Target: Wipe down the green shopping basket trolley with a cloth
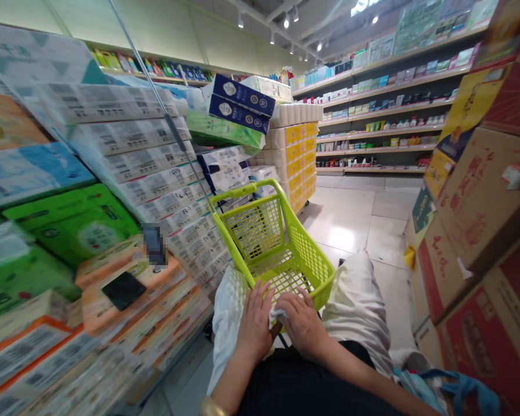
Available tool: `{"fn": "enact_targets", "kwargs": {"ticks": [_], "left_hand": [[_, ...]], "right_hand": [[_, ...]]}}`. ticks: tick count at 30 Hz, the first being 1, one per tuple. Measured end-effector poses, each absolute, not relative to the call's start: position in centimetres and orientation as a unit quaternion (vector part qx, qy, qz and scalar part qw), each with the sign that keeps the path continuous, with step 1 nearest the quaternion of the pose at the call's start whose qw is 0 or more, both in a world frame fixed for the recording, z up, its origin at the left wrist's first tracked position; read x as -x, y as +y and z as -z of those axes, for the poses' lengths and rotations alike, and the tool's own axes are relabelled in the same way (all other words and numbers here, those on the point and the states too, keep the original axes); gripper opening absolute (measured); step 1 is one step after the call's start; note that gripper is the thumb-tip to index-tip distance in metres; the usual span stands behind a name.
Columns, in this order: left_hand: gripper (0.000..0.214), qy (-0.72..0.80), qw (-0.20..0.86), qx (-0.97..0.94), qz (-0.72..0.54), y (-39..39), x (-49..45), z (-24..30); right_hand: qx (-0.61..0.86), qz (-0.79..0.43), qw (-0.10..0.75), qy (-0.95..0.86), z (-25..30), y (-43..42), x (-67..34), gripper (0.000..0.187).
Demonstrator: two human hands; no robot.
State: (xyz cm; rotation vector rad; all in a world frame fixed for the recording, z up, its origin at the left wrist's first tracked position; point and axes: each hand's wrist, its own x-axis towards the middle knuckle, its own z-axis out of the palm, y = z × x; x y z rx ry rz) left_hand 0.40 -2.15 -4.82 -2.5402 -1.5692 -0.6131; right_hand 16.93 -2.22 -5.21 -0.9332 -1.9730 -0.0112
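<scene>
The green basket point(307, 254) is touched by the loosely spread left hand point(256, 320). White cloth point(279, 313) is held by the curled right hand point(302, 322).

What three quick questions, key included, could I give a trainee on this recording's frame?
1. The dark flat rectangle at the left lies on: a) the floor, b) an orange pack, c) a shelf.
2. True or false: both hands are on the handle at the far side of the yellow-green basket.
3. Which hand has its fingers over the crumpled white piece?

Key:
1. b.
2. False; the left hand and the right hand are both at the near rim.
3. The right hand.
</scene>
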Motion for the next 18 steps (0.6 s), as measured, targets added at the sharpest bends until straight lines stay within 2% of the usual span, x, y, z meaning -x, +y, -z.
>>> {"fn": "enact_targets", "kwargs": {"ticks": [9, 12, 15, 18], "left_hand": [[0.054, -0.529, 0.07, 0.819, 0.21, -1.3, -0.7, 4.9], [0.051, -0.525, 0.069, 0.82, 0.218, -0.5, -0.8, 5.2], [0.049, -0.511, 0.066, 0.827, 0.223, 0.4, -0.7, 5.4], [0.05, -0.511, 0.071, 0.828, 0.217, 1.3, -0.5, 5.3]], "right_hand": [[0.529, 0.09, 0.521, -0.664, 7.2, 1.0, -23.5, 0.023], [0.475, 0.068, 0.52, -0.707, 6.9, 0.2, -20.6, 0.027], [0.381, 0.025, 0.479, -0.791, 6.4, -0.6, -17.7, 0.033], [0.39, 0.029, 0.472, -0.79, 6.5, 0.0, -18.1, 0.034]]}}
